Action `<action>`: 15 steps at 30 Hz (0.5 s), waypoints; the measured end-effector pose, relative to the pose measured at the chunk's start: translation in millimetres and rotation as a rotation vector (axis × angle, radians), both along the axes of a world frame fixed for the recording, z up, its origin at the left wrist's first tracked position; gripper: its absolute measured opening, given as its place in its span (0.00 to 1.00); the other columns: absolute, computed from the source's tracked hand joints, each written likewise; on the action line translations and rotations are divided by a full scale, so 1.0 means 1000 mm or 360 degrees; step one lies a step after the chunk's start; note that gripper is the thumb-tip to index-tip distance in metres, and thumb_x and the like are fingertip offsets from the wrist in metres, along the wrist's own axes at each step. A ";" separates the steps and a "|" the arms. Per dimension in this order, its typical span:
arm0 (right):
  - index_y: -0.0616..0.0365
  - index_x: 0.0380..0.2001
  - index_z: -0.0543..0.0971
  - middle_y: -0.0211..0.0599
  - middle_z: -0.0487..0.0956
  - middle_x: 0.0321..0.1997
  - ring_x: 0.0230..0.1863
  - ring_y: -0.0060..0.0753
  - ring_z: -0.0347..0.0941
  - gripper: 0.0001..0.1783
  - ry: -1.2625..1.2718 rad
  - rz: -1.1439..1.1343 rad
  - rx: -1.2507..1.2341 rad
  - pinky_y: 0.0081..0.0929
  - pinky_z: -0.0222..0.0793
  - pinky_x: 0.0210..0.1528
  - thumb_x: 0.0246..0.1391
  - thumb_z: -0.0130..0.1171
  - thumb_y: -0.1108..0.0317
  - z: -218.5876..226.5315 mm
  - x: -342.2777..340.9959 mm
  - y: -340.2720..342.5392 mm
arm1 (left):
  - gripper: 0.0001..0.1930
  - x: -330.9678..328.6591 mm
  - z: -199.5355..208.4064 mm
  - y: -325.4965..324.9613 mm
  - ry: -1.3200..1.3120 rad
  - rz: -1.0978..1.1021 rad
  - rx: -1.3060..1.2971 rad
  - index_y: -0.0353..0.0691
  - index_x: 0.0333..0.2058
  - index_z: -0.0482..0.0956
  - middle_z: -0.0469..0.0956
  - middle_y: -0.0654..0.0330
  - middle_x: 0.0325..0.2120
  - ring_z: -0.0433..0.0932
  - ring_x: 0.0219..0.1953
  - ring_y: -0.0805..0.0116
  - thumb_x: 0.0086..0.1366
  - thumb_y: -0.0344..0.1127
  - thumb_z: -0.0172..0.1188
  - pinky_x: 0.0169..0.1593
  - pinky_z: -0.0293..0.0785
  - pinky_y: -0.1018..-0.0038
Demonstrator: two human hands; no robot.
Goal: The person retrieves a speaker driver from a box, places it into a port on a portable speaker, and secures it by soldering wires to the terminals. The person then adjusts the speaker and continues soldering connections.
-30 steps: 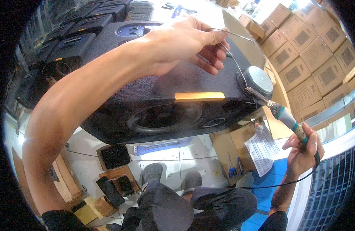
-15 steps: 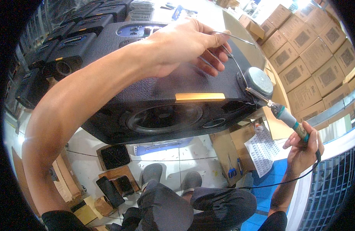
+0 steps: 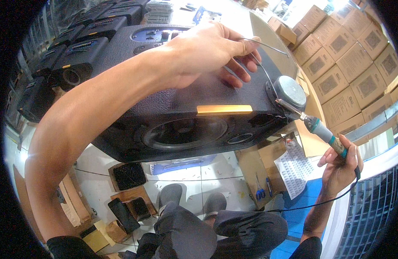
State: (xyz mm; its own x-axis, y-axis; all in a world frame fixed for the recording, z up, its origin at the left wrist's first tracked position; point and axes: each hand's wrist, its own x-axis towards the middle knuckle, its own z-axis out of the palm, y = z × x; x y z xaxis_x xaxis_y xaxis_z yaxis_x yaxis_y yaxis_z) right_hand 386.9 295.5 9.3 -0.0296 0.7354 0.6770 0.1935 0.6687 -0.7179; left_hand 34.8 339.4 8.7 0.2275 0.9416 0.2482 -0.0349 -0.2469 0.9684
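My left hand (image 3: pixel 214 52) hangs over the top of a black speaker cabinet (image 3: pixel 160 99), pinching a thin silver solder wire (image 3: pixel 264 74) between thumb and fingers. The wire runs down to the side of a round grey-and-black speaker driver (image 3: pixel 288 93) at the cabinet's right corner. My right hand (image 3: pixel 342 168) grips the handle of a soldering iron (image 3: pixel 322 129) with a grey and teal body. Its tip meets the driver's side, close to the wire's end; exact contact is too small to tell. A dark cable trails from the handle toward my lap.
More black speaker cabinets (image 3: pixel 78 56) stand in rows at the far left. Brown cartons (image 3: pixel 350 69) are stacked at the right. Blue scissors (image 3: pixel 260 190) and a pen lie on cardboard below, beside a printed sheet (image 3: pixel 294 170). A dark phone (image 3: pixel 123 216) rests near my knees.
Both hands hold nearly the same pose. The wire and the left fingers have shifted very slightly; the iron stays at the driver's side.
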 end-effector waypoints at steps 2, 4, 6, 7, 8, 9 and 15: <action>0.77 0.41 0.78 0.46 0.71 0.14 0.13 0.36 0.70 0.27 0.0073 0.0034 -0.0021 0.33 0.72 0.14 0.70 0.47 0.56 0.000 0.000 0.000 | 0.19 0.000 0.000 0.000 0.0018 0.0018 0.0003 0.33 0.45 0.82 0.82 0.54 0.37 0.82 0.35 0.66 0.72 0.46 0.57 0.39 0.83 0.70; 0.78 0.41 0.78 0.46 0.71 0.14 0.13 0.36 0.70 0.27 0.0007 -0.0019 -0.0006 0.33 0.72 0.14 0.69 0.47 0.56 0.000 0.000 0.000 | 0.19 0.001 0.000 0.000 0.0029 0.0029 0.0002 0.32 0.45 0.82 0.82 0.54 0.37 0.82 0.35 0.66 0.72 0.46 0.57 0.39 0.83 0.70; 0.78 0.41 0.78 0.46 0.71 0.14 0.13 0.36 0.70 0.27 0.0001 -0.0020 -0.0005 0.33 0.72 0.14 0.69 0.47 0.56 0.000 0.000 0.001 | 0.19 0.001 0.000 0.001 0.0029 0.0033 -0.0004 0.32 0.45 0.82 0.82 0.54 0.37 0.82 0.35 0.66 0.72 0.46 0.57 0.39 0.82 0.70; 0.78 0.41 0.78 0.46 0.71 0.14 0.13 0.36 0.70 0.27 -0.0003 -0.0014 -0.0001 0.33 0.72 0.14 0.69 0.47 0.56 -0.001 0.000 0.001 | 0.19 0.001 0.000 0.001 0.0031 0.0035 -0.0007 0.32 0.45 0.82 0.82 0.54 0.37 0.82 0.35 0.66 0.72 0.46 0.57 0.39 0.82 0.70; 0.78 0.40 0.78 0.46 0.71 0.14 0.13 0.36 0.70 0.27 0.0057 0.0012 -0.0023 0.33 0.72 0.14 0.69 0.47 0.56 -0.001 0.000 0.001 | 0.19 0.001 0.000 0.001 0.0033 0.0038 -0.0011 0.32 0.45 0.82 0.82 0.54 0.37 0.82 0.35 0.66 0.72 0.46 0.57 0.39 0.82 0.70; 0.78 0.40 0.78 0.46 0.71 0.14 0.13 0.36 0.70 0.27 0.0001 -0.0001 0.0015 0.33 0.73 0.14 0.70 0.47 0.56 -0.001 0.001 0.000 | 0.19 0.002 0.000 0.000 0.0052 0.0046 0.0002 0.32 0.45 0.82 0.82 0.54 0.37 0.81 0.35 0.66 0.72 0.46 0.57 0.39 0.82 0.70; 0.78 0.41 0.78 0.46 0.71 0.15 0.14 0.36 0.70 0.26 -0.0012 0.0041 0.0035 0.32 0.73 0.14 0.70 0.47 0.57 -0.002 0.003 0.001 | 0.19 0.003 0.000 -0.002 0.0054 0.0045 0.0023 0.33 0.45 0.82 0.82 0.54 0.37 0.81 0.35 0.66 0.72 0.46 0.57 0.39 0.82 0.71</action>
State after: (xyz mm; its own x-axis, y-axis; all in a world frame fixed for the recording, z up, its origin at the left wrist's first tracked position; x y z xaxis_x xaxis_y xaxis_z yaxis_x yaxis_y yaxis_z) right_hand 389.8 296.0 7.7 -0.0534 0.7192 0.6928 0.1814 0.6892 -0.7015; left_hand 38.2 337.7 8.5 0.2092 0.9441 0.2546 0.0052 -0.2615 0.9652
